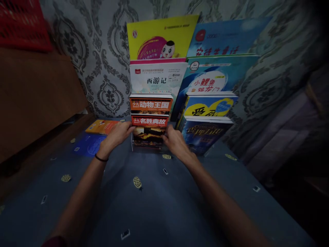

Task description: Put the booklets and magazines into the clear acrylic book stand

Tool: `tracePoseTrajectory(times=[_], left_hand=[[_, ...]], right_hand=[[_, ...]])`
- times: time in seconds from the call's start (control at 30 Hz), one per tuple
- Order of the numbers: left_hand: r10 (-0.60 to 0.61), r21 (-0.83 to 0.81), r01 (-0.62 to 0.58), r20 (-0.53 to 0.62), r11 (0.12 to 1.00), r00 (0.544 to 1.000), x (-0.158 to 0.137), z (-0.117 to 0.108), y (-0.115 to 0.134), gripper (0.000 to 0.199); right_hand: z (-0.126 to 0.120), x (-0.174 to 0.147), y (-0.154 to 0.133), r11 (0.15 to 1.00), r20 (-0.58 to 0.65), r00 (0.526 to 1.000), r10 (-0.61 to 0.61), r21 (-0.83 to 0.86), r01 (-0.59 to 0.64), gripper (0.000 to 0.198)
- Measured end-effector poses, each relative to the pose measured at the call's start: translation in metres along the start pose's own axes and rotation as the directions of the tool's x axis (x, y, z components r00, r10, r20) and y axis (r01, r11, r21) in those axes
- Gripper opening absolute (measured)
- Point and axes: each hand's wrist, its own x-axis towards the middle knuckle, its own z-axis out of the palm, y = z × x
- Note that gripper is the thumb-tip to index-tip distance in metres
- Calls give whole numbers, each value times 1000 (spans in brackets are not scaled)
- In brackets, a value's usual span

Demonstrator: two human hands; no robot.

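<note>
Clearly, the 名胜典故 book (149, 133) is held two-handed.
Gripped at its edges by fingers of the left hand (120, 132) and right hand (176, 139), it is stood foremost in the left row (156, 80) — before the 动物王国 book (151, 104).

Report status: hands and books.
Left hand, right hand at opposite sides of front-left book. Book standing, more books behind. Blue book flat beside left hand.

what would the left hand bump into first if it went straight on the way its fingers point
The left hand would first meet the left edge of the front book with the red title band; it looks right at that edge, though actual contact is hard to judge.
</note>
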Motion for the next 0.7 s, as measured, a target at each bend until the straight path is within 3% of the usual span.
tracePoseTrajectory(times=[0.47,0.7], left_hand=[[-31,36,31,18,999,999,-2,-1,2,26],[-32,25,31,47,999,998,-1,-2,0,26]], right_hand=[[-4,1,1,1000,0,1000,-20,16,20,11],[-12,1,1,999,-9,999,-43,24,43,22]])
